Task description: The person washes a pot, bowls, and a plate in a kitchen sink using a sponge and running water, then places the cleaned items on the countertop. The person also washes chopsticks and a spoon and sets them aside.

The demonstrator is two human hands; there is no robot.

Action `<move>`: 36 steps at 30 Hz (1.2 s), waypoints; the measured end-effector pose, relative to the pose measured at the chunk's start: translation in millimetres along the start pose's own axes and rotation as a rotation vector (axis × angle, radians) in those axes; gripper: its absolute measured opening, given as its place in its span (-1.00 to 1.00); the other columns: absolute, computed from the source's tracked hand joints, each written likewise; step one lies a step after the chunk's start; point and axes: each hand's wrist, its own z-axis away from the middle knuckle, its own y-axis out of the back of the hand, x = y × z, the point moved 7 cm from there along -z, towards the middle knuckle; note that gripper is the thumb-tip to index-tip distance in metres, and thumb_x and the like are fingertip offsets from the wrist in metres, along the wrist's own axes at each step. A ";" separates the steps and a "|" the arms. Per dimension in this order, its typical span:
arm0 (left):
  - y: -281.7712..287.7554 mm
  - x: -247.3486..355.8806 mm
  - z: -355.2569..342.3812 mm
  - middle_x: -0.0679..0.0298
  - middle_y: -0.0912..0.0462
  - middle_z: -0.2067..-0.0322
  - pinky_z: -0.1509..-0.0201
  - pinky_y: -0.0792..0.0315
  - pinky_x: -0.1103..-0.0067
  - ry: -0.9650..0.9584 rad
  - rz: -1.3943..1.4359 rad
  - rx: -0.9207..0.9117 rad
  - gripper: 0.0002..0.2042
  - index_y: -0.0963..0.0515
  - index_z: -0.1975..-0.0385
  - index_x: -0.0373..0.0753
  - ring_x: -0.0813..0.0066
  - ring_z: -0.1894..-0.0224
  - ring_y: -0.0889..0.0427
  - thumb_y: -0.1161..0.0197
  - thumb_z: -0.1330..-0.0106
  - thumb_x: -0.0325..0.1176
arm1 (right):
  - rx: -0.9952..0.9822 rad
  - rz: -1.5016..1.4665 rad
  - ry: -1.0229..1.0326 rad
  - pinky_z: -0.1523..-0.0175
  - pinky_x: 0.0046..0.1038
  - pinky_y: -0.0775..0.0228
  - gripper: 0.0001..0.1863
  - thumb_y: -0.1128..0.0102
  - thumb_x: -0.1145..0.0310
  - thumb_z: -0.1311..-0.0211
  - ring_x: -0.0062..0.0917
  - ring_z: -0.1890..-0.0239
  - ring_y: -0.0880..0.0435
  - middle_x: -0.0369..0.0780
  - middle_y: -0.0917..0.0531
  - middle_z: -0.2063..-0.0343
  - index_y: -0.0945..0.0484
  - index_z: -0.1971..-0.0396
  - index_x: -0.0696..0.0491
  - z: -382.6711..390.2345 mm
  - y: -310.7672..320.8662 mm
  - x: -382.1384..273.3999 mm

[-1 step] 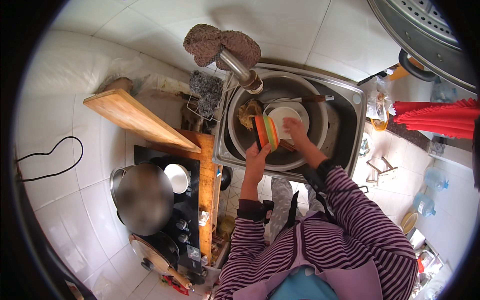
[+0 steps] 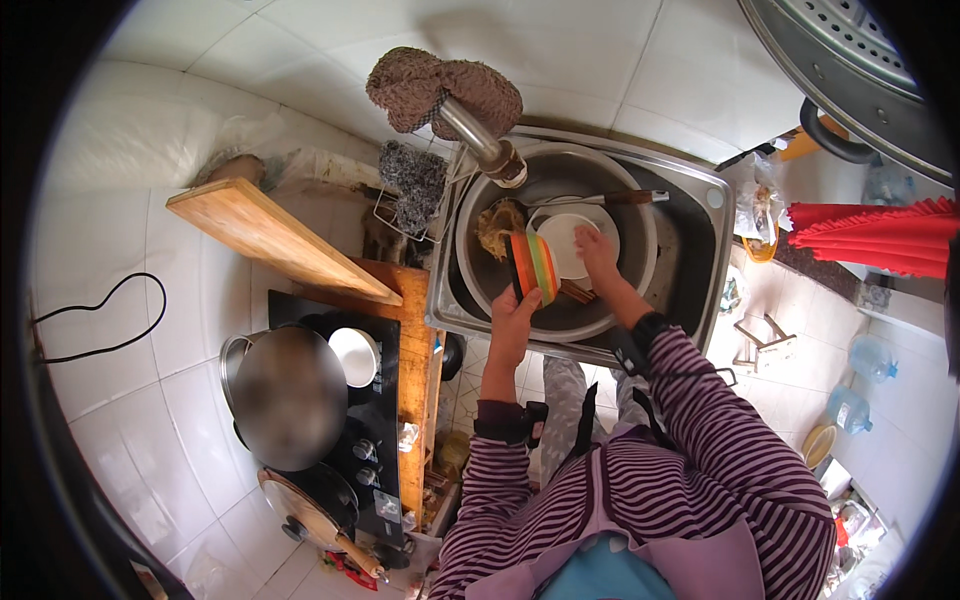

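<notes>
Over a round metal basin [image 2: 652,268] in the sink, my left hand [image 2: 512,322] grips a bowl [image 2: 536,268] with orange, green and white stripes. The bowl is tilted on its side, fingers and thumb at its lower rim. Just right of it my right hand [image 2: 598,258] hovers above white dishes [image 2: 562,250] in the basin, fingers loosely extended and nothing visible in them. A tan, crumpled clump [image 2: 499,230] lies at the basin's left. Brown chopsticks [image 2: 577,291] show between my hands. A utensil with a brown handle [image 2: 630,198] lies across the back; its far end is partly hidden.
The faucet [image 2: 480,140], with brown cloth on it, reaches over the basin. Left of the sink are steel wool [image 2: 412,185] in a wire rack and a leaning wooden board [image 2: 285,240]. A black stove [image 2: 375,420] holds a white bowl [image 2: 354,357]. A large pot [image 2: 850,90] is upper right.
My right hand has shifted slightly right and away from the striped bowl. My left hand and the bowl stay nearly in place.
</notes>
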 end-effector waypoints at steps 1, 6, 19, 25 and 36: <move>1.2 -0.9 -0.1 0.33 -0.61 0.20 0.03 -0.41 0.65 0.008 -0.011 -0.004 -0.78 -0.51 0.09 -0.34 0.65 0.19 -0.55 -0.12 -0.34 -0.41 | 0.067 0.066 0.082 0.02 -0.43 -0.41 -0.61 0.06 0.12 -0.34 -0.36 0.17 -0.57 -0.14 -0.59 0.21 -0.52 0.21 0.17 -11.1 -0.2 -0.2; 2.7 -7.1 0.2 0.39 -0.57 0.28 0.20 -0.39 0.68 0.056 -0.073 0.012 -0.81 -0.53 0.17 -0.35 0.68 0.30 -0.49 -0.16 -0.32 -0.40 | -0.067 -0.802 -0.421 -0.01 -0.37 -0.40 -0.57 0.10 0.10 -0.38 -0.34 0.22 -0.58 -0.19 -0.62 0.34 -0.53 0.23 0.22 -16.8 -43.5 40.1; -38.3 -2.5 -9.4 0.38 -0.57 0.41 0.27 -0.36 0.62 0.078 -0.148 -0.142 -0.80 -0.53 0.23 -0.37 0.63 0.37 -0.45 -0.19 -0.22 -0.40 | -0.380 0.378 0.741 -0.06 -0.43 -0.34 -0.69 0.15 0.22 -0.34 -0.46 0.13 -0.59 -0.23 -0.61 0.22 -0.57 0.18 0.01 106.6 -42.2 -138.7; -66.2 27.7 19.0 0.25 -0.65 0.32 0.12 -0.40 0.54 0.023 -0.623 -0.380 -0.79 -0.58 0.21 -0.31 0.47 0.22 -0.60 -0.23 -0.18 -0.40 | -0.582 -0.092 0.012 -0.02 -0.47 -0.41 -0.55 0.13 0.02 -0.36 -0.54 0.13 -0.57 -0.25 -0.60 0.16 -0.54 0.12 0.09 65.2 -3.4 -121.3; -102.4 51.2 58.0 0.26 -0.59 0.31 0.08 -0.31 0.46 -0.799 -1.260 -0.201 -0.80 -0.53 0.31 -0.24 0.32 0.23 -0.56 -0.20 -0.02 -0.51 | -0.411 -0.209 -0.190 -0.06 -0.49 -0.37 -0.45 -0.07 -0.06 -0.27 -0.60 -0.07 -0.45 -0.28 -0.47 -0.06 -0.38 -0.11 -0.02 118.5 29.9 -151.1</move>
